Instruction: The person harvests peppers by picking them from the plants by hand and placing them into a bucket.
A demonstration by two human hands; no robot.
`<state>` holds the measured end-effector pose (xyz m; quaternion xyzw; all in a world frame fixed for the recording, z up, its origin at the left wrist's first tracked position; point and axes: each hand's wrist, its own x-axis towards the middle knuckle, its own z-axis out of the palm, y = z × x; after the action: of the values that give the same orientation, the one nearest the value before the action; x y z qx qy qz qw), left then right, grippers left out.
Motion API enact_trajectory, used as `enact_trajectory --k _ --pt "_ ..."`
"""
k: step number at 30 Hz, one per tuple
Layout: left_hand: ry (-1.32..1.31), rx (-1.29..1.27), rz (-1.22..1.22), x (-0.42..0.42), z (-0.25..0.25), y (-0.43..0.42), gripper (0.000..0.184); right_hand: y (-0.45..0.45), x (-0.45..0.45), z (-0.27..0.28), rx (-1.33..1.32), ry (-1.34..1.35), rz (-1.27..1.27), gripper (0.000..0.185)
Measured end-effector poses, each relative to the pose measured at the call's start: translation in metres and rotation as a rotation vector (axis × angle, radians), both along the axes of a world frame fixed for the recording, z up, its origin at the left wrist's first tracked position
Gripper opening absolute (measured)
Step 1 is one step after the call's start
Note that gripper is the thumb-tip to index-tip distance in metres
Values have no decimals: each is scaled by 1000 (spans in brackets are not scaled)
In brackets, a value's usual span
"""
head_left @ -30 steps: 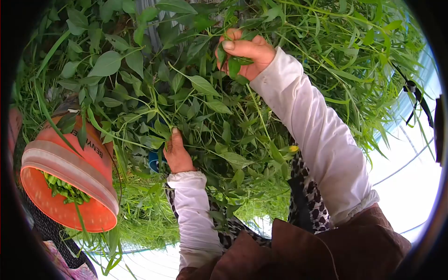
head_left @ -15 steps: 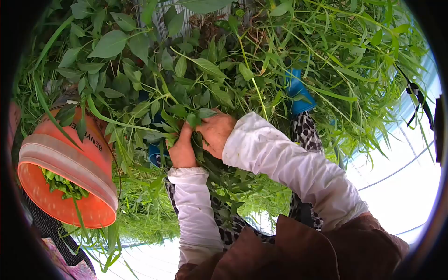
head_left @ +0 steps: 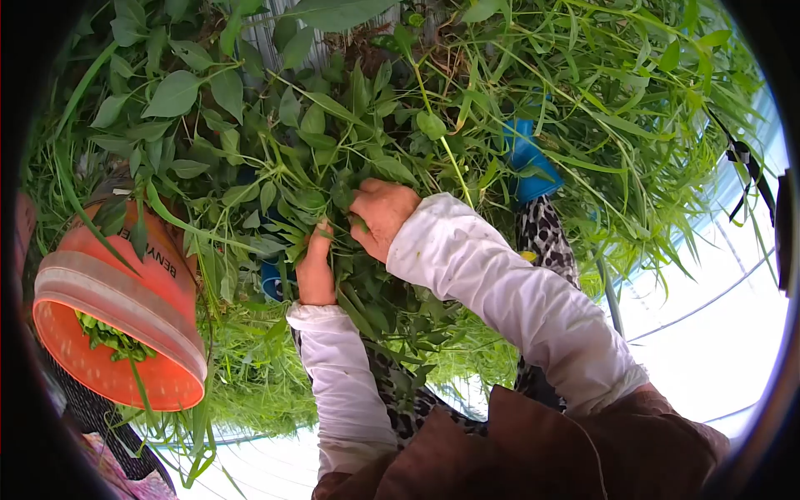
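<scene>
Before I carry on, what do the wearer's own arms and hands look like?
The left hand and right hand are bare, without gloves. Loose, wrinkled white sleeves cover both forearms, gathered at the ends, with faint specks near the right cuff. Brown clothing shows above them.

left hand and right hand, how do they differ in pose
The left hand points its thumb up the picture; the right hand shows its back, fingers curled. The left hand also sits lower in view than the right hand. Both reach among green leaves from white sleeves.
</scene>
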<state>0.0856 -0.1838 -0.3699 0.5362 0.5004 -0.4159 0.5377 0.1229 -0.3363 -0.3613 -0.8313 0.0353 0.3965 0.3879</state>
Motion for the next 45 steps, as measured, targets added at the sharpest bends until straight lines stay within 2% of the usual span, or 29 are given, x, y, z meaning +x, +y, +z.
enact_trajectory --k 1,4,5,6,8,10,12,14,15,17,18,20,23,25,27,28,30,31,33,34,36,38,40,41,42,43,44,45 --pt "-167 -81 208 0 0 -9 36 5 -3 -7 -57 -16 68 24" --pt "-106 -51 270 13 16 -20 38 16 -11 -7 -85 -139 106 26" --pt "-106 -22 227 11 13 -18 39 20 -1 -1 -149 26 241 30" --pt "-83 -21 261 12 11 -19 35 20 1 0 -160 26 240 30" --pt "-149 27 27 0 -8 -6 41 23 1 6 -194 110 239 35" --pt "-102 67 50 2 1 -13 35 28 -4 8 -193 145 221 39" --pt "-55 103 73 1 4 -13 29 32 -20 -3 -203 66 57 42" --pt "-319 255 -800 -12 -2 0 25 31 -23 -4 -179 74 54 45" --pt "-323 259 -799 -3 2 -3 25 31 -23 -6 -153 79 50 48" --pt "-34 153 -1302 21 16 -11 19 29 -21 -6 -127 76 55 51" --pt "-33 155 -1302 12 11 -9 19 28 -21 -5 -106 76 60 53" --pt "-587 337 -1051 -10 0 -6 16 23 -20 -5 -75 86 67 55" --pt "-503 321 -1160 -9 7 -8 16 16 -23 -9 27 56 30 55" --pt "-526 318 -1143 -9 8 -7 15 11 -17 -12 98 14 -15 54" --pt "-546 314 -1128 -7 10 -7 15 8 -11 -15 182 280 -1 49" --pt "-523 305 -1125 -3 14 -9 16 8 -12 -12 184 280 -2 49" --pt "-498 294 -1122 -1 13 -8 17 9 -15 0 174 78 -116 42" --pt "-372 291 -1080 -2 8 -5 19 6 -8 9 174 78 -115 42" --pt "-211 246 -981 -1 3 1 24 -8 7 31 299 34 -320 34" --pt "-210 246 -980 -5 2 1 24 -18 14 36 352 68 -356 21" --pt "-543 393 -1230 -14 0 0 27 -35 31 47 439 307 -627 16" --pt "-575 350 -1187 -5 3 -3 29 -52 48 29 383 382 -832 18" --pt "-217 164 -162 -5 -6 -5 29 -55 68 -8 337 257 -976 23" --pt "-217 170 -165 -7 -4 -2 29 -57 72 -43 197 189 -851 27" --pt "-415 251 -667 -10 0 2 28 -57 76 -77 57 122 -726 32" --pt "-607 321 -1174 -12 1 6 26 -54 90 -91 -84 248 -479 37" --pt "-609 325 -1177 -14 -2 6 26 -51 105 -102 -221 364 -225 44" --pt "-590 333 -1129 -19 -6 6 24 -48 99 -126 -255 382 -91 48"
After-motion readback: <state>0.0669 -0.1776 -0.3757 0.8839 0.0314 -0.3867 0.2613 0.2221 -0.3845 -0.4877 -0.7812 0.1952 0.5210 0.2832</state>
